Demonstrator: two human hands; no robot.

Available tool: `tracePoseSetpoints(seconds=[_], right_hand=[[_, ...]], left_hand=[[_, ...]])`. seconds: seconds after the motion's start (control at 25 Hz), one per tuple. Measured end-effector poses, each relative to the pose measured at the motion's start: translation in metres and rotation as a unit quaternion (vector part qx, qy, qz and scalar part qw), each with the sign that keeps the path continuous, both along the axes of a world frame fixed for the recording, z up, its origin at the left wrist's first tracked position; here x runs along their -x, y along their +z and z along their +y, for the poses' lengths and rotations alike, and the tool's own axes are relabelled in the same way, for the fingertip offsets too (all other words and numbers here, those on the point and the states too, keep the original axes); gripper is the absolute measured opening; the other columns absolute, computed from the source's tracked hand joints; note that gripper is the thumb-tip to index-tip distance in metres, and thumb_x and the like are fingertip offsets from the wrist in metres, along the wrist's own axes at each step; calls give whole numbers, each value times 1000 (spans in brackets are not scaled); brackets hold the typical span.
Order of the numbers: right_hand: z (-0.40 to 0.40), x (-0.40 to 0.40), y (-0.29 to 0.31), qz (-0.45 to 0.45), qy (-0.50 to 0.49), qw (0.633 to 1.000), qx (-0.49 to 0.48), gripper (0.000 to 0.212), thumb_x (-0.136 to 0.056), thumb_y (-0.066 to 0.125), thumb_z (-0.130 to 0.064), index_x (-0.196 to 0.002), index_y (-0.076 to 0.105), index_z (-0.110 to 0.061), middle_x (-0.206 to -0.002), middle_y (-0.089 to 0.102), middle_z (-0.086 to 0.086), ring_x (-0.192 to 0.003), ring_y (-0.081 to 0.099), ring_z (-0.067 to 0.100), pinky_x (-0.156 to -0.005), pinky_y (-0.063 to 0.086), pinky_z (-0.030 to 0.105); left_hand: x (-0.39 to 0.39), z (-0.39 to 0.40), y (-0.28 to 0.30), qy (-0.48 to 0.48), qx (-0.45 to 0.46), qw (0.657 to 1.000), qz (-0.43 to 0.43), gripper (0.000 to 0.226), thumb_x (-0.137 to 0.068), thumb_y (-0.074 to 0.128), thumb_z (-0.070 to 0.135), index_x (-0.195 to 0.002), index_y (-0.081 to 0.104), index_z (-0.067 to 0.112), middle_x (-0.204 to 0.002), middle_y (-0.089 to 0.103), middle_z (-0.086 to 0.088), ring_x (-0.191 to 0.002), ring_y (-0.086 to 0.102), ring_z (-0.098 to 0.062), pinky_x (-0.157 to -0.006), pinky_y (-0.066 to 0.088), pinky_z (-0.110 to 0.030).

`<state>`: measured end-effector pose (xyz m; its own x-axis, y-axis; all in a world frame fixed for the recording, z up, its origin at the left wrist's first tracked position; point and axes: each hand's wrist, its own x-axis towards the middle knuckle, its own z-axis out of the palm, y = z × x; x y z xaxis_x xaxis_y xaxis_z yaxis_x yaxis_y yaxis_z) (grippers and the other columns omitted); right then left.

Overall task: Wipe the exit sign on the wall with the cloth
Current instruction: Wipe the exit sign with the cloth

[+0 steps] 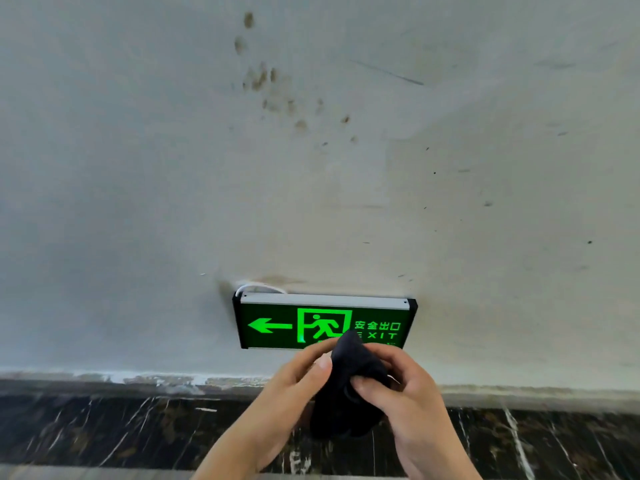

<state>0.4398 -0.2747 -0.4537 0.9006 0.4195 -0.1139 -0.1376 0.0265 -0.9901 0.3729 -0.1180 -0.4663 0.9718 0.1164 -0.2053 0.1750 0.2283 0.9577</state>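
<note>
A lit green exit sign [277,325] with a left arrow, a running figure and the word EXIT is fixed low on the wall. A dark cloth [349,393] is bunched between both hands just in front of the sign's lower right part, covering a bit of it. My left hand [294,382] grips the cloth from the left with the thumb on top. My right hand [405,393] pinches it from the right. I cannot tell whether the cloth touches the sign.
The pale wall [173,202] carries brown smudges [259,77] above the sign and small dark specks to the right. A white wire [259,287] loops out behind the sign's top left corner. A dark marble skirting [104,431] runs along the bottom.
</note>
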Motion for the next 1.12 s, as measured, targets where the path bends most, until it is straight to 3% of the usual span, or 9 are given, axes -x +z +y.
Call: tracePoseSetpoints(seconds=[0.16, 0.36, 0.48, 0.56, 0.68, 0.8, 0.92, 1.0, 1.12], right_hand=[[7, 4, 3, -87, 9, 993, 86, 43, -71, 78, -3, -87, 72, -42, -85, 76, -12, -82, 68, 4, -67, 51, 17], [18, 2, 8, -116, 64, 979, 153, 36, -73, 74, -26, -97, 65, -51, -100, 70, -20, -95, 59, -6, -81, 51, 26], [31, -12, 30, -234, 52, 948, 210, 46, -75, 60, -52, -119, 46, -55, -126, 48, -32, -115, 42, -15, -95, 40, 21], [46, -31, 54, -398, -41, 886, 234, 52, -83, 50, -54, -133, 40, -42, -137, 43, -22, -129, 34, -2, -103, 33, 25], [78, -69, 84, -595, -172, 734, 280, 58, -91, 46, -43, -143, 37, -19, -151, 38, 7, -144, 23, 25, -116, 19, 42], [106, -107, 92, -649, -178, 665, 324, 64, -94, 42, -44, -150, 23, -20, -159, 22, 10, -147, 10, 29, -118, 2, 45], [122, -137, 77, -683, -158, 607, 374, 70, -95, 40, -49, -152, 10, -22, -161, 9, 7, -147, 3, 29, -117, -7, 46], [130, -152, 67, -698, -176, 583, 376, 72, -95, 40, -50, -152, 4, -23, -162, 3, 4, -147, -6, 28, -116, -14, 45], [139, -167, 60, -717, -223, 556, 356, 72, -95, 37, -51, -150, -2, -24, -160, -7, 2, -145, -23, 19, -115, -17, 46]], left_hand=[[6, 3, -6, 28, 47, 998, 18, 37, -87, 71, 24, -122, 70, 12, -118, 73, -18, -113, 68, -30, -92, 57, -34], [8, 13, -16, 108, 51, 992, 28, 34, -76, 73, 25, -105, 77, 9, -104, 75, -23, -98, 72, -35, -75, 60, -35], [12, 27, -25, 173, 114, 978, 36, 44, -75, 72, 22, -113, 71, 1, -106, 73, -27, -99, 71, -41, -76, 58, -41], [15, 39, -36, 229, 157, 959, 56, 40, -75, 72, 22, -110, 75, 1, -110, 73, -27, -102, 70, -42, -83, 55, -45], [24, 56, -47, 247, 253, 933, 71, 41, -81, 66, 28, -110, 76, 1, -117, 71, -27, -100, 71, -42, -82, 53, -47], [27, 71, -53, 232, 362, 900, 77, 48, -91, 54, 36, -109, 76, -3, -119, 70, -26, -94, 73, -42, -81, 52, -50], [19, 97, -55, 249, 346, 904, -24, 80, -109, -4, 36, -136, 53, -13, -146, 49, -28, -134, 50, -34, -113, 36, -43], [21, 109, -58, 236, 360, 900, -77, 78, -107, -12, 36, -147, 38, -9, -155, 37, -24, -145, 35, -27, -121, 22, -39], [24, 114, -77, 274, 397, 876, 19, 63, -102, 36, 46, -108, 79, 1, -122, 70, -22, -101, 73, -33, -74, 63, -48]])
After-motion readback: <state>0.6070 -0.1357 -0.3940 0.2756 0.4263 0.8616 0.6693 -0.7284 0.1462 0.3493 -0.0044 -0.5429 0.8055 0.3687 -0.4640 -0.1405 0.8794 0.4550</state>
